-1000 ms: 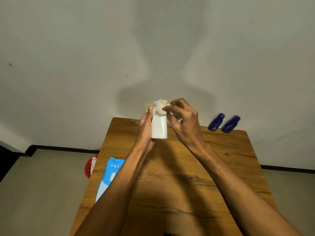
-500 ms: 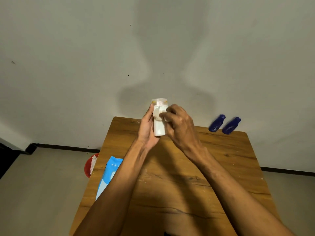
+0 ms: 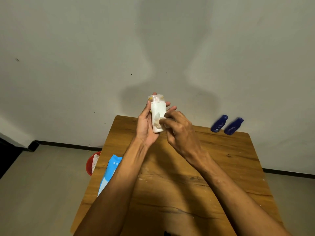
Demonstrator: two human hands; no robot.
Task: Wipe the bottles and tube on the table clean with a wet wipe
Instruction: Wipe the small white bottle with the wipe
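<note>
My left hand [image 3: 145, 125] holds a white bottle [image 3: 157, 109] upright above the far edge of the wooden table [image 3: 221, 167]; its clear cap points up. My right hand [image 3: 180, 132] presses a crumpled white wet wipe [image 3: 158, 122] against the bottle's lower front. Two dark blue bottles [image 3: 219, 123] [image 3: 233, 126] stand side by side at the table's far right corner, against the wall. I see no tube.
A blue and white wipes pack [image 3: 110, 172] lies on the table's left edge, partly under my left forearm. A red bin [image 3: 89, 165] with white scraps sits on the floor left of the table. A pale wall rises just behind the table.
My right hand with the wipe has slid down from the bottle's cap to its lower body. The cap is now uncovered. My left hand keeps its grip.
</note>
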